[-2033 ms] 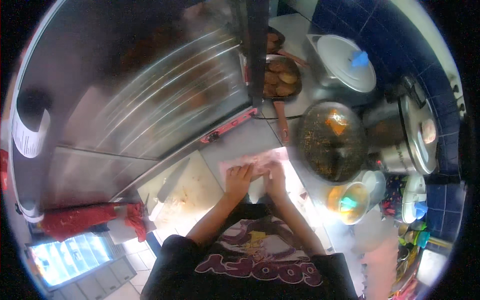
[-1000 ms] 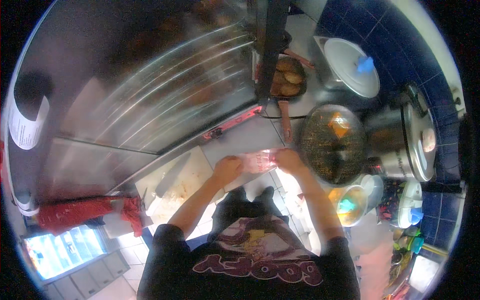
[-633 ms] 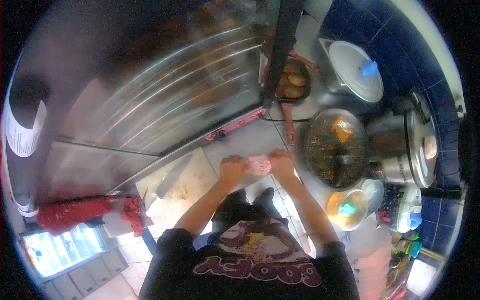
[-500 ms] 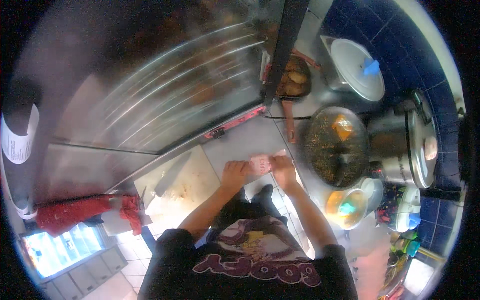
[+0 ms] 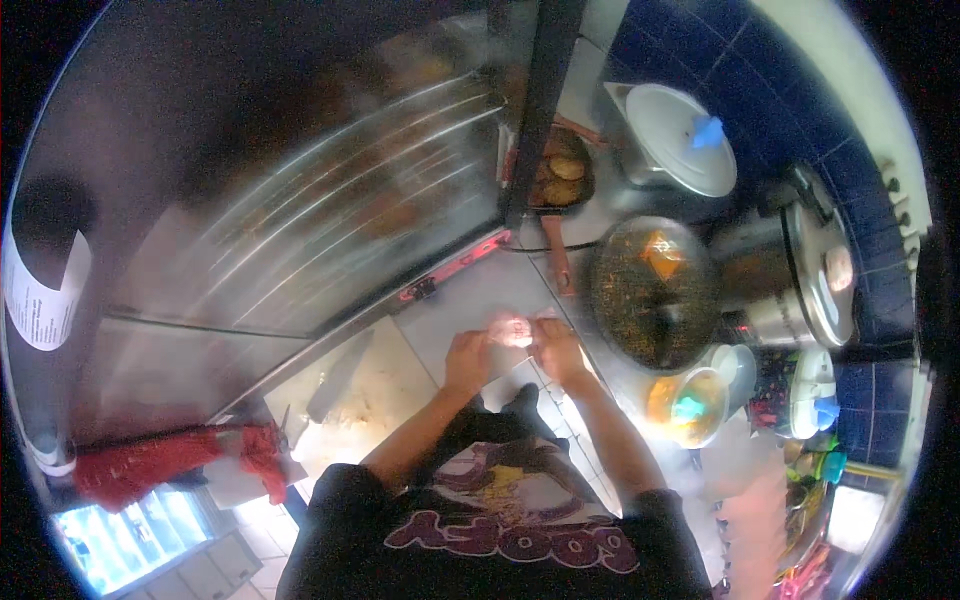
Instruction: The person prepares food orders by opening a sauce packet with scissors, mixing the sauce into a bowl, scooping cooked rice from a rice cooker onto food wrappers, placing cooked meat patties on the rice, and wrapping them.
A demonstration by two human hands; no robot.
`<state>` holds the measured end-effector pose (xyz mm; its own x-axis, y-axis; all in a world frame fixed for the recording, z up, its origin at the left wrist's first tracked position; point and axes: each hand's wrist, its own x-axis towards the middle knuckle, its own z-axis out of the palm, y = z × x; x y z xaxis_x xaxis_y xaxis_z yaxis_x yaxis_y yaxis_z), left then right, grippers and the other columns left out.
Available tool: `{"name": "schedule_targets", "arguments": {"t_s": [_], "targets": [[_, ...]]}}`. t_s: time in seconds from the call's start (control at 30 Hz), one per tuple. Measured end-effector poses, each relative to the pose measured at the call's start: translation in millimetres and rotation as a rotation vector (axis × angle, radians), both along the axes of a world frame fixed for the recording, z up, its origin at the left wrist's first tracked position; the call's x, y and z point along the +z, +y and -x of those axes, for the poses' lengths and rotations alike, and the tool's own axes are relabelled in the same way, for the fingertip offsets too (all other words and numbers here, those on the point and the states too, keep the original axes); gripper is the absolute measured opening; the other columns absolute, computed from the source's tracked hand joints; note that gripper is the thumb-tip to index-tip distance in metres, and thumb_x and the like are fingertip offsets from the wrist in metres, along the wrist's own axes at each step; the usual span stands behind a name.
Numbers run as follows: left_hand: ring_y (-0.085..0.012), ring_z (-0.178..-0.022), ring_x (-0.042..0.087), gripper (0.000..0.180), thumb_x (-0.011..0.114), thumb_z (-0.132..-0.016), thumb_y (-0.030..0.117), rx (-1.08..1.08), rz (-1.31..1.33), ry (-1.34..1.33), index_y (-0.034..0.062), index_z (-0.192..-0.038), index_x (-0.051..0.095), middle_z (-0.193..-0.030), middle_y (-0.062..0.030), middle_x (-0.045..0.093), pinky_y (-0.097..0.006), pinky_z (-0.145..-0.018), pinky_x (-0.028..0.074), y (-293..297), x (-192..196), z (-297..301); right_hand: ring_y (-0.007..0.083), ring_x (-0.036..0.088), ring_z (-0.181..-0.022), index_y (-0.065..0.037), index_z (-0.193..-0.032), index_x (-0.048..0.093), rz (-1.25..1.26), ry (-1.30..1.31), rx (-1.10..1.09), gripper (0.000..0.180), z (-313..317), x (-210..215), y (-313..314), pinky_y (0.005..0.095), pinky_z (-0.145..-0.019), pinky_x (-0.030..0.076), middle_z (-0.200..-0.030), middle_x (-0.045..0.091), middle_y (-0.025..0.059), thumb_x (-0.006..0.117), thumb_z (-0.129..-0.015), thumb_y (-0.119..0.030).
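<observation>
Between my two hands is a small pink-and-white packet, held in front of my body at the counter's edge. My left hand grips its left end with bent fingers. At the opposite end, my right hand is closed on it too. The packet's middle shows between the hands, looking bunched and slightly blurred; the fingers cover both ends. A pale counter surface lies just beyond the hands. To the left of my left hand is a light cutting board with a knife on it.
A metal appliance with a red control strip fills the upper left. Rightward are a pan of browned food, a large dark round pan, a lidded steel pot and a bowl. A red cloth hangs lower left.
The packet looks more bunched between my hands than before, when it was flatter and wider. My right hand is a little closer to the left one. The view has shifted slightly.
</observation>
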<state>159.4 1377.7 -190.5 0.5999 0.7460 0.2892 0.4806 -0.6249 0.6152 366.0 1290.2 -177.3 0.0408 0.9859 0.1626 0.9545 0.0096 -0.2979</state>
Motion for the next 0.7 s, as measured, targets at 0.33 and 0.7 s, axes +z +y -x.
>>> {"name": "schedule_targets", "arguments": {"t_s": [0.33,0.7], "targets": [[-0.0309,-0.092,0.061,0.026,0.061,-0.079,0.008,-0.139,-0.209,-0.115,0.0048,-0.104,0.067,-0.094,-0.0093,0.064,-0.044,-0.083,0.049,-5,111,2,0.0196,0.064,-0.097,-0.003,-0.122,0.059,-0.04,2.459,-0.48,0.036,63,109,-1,0.0338,-0.079,0.052,-0.111,0.067,0.0079,0.051,-0.097,-0.028],[-0.022,-0.088,0.059,0.024,0.075,-0.074,0.014,-0.707,-0.433,-0.57,0.0084,-0.097,0.072,-0.097,-0.0002,0.066,-0.038,-0.083,0.045,-12,150,-38,0.0169,0.059,-0.074,-0.02,-0.097,0.062,-0.529,2.904,-0.317,0.044,87,133,-82,0.0316,-0.058,0.046,-0.088,0.063,0.0011,0.053,-0.093,-0.063]]}}
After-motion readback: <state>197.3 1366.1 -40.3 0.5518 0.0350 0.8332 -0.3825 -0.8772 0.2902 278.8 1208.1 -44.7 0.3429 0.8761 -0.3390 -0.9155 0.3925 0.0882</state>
